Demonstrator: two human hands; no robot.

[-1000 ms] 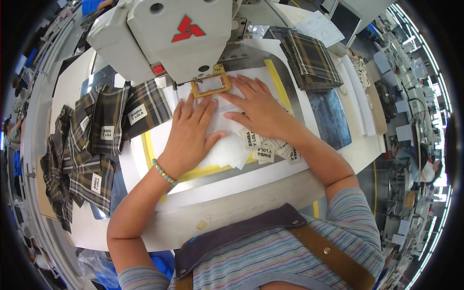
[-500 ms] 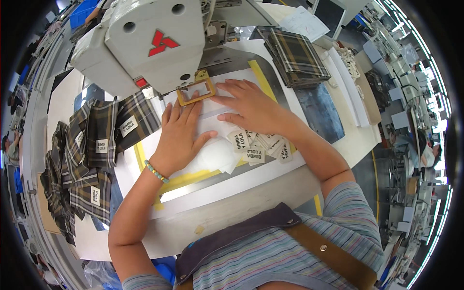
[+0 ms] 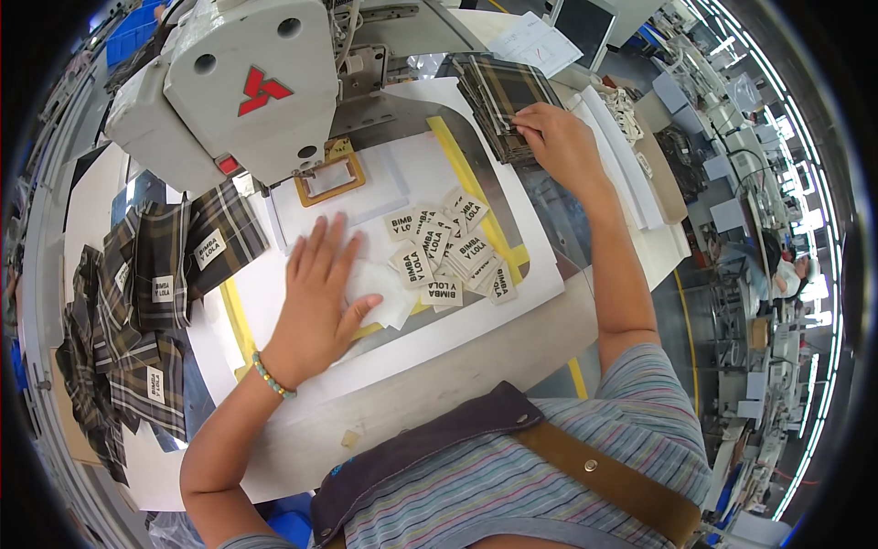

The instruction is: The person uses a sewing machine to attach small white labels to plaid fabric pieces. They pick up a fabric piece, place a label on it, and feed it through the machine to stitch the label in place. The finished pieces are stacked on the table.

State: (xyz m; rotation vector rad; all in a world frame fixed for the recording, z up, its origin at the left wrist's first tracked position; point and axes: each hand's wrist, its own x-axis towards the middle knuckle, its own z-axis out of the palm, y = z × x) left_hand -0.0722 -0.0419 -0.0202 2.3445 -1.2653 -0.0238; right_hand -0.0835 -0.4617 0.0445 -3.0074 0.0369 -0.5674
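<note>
My left hand (image 3: 315,306) lies flat, fingers spread, on the white work sheet (image 3: 380,156) beside some small blank white papers (image 3: 382,295). At the far right, my right hand (image 3: 565,146) pinches the edge of a plaid fabric piece on a folded stack (image 3: 508,87). Cream printed labels (image 3: 437,245) are heaped on the sheet between my hands. Beneath the sewing machine head (image 3: 247,128) sits a small tan rectangular clamp frame (image 3: 335,193), with only white showing inside it.
Plaid pieces bearing sewn labels (image 3: 165,256) overlap along the left side. Yellow tape (image 3: 457,151) borders the sheet. Behind the stack are a paper sheet (image 3: 535,44) and a monitor (image 3: 585,27). A cardboard box (image 3: 660,165) stands at the right.
My right hand has left the clamp frame and moved right to the plaid stack, uncovering the labels. My left hand has drawn back toward me from the frame. The whole view has shifted slightly.
</note>
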